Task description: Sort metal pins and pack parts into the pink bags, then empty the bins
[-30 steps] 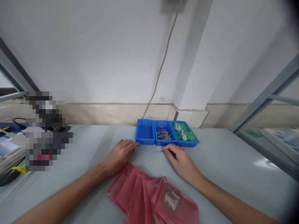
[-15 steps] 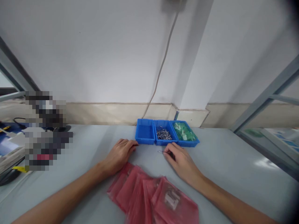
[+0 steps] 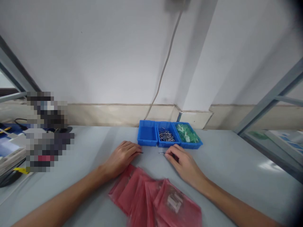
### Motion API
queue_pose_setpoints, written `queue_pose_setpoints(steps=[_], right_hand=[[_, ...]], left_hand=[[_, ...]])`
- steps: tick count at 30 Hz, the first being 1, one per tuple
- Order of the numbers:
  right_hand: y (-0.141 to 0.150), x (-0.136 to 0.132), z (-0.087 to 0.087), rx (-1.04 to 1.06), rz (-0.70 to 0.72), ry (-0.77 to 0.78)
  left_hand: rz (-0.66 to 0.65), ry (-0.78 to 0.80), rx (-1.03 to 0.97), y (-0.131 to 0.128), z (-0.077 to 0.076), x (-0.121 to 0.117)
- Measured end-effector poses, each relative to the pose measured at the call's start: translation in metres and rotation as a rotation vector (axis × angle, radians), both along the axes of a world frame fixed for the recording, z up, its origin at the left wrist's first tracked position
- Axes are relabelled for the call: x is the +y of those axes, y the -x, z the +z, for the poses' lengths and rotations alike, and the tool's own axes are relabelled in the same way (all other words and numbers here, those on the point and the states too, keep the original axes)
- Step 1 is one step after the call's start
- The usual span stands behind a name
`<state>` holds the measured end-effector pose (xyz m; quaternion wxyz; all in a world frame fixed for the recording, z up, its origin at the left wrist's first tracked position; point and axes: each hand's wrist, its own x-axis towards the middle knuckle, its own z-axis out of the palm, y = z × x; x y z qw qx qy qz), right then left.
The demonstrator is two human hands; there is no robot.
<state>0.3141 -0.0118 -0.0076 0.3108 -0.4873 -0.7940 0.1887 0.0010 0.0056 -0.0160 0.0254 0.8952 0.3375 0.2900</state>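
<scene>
My right hand (image 3: pixel 181 159) is closed, thumb and forefinger pinching a thin metal pin (image 3: pixel 161 153) that points left. Opposite it, my left hand (image 3: pixel 124 157) rests on the table with thumb and fingers pressed together. A tiny dark tip (image 3: pixel 142 153) sticks out of the left fingertips; its kind is too small to make out. Just beyond the hands stand three blue bins in a row: a bare left bin (image 3: pixel 147 142), a middle bin (image 3: pixel 168 144) of small metal pins (image 3: pixel 166 135), and a right bin (image 3: pixel 193 146) with green bags (image 3: pixel 188 133).
Several pink translucent bags (image 3: pixel 139 197) lie fanned out between my forearms; the rightmost shows a white label (image 3: pixel 174 201). The grey table (image 3: pixel 236 170) meets a wall with a hanging cable (image 3: pixel 163 71). Power strips and cords lie at the far left, beside a pixelated patch.
My left fingers have shifted slightly, with the thumb closing against them, and a small dark tip now shows there. My right hand holds the pin in nearly the same place.
</scene>
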Motion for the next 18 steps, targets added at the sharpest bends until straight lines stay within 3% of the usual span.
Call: queue_pose_setpoints(steps=[6, 18], right_hand=[[-0.0006, 0.0007, -0.0004, 0.023, 0.022, 0.023], [-0.0007, 0.0007, -0.0009, 0.038, 0.038, 0.028]], left_hand=[[0.064, -0.012, 0.018, 0.0007, 0.0018, -0.0001], [0.046, 0.058, -0.014, 0.0, 0.0016, -0.0004]])
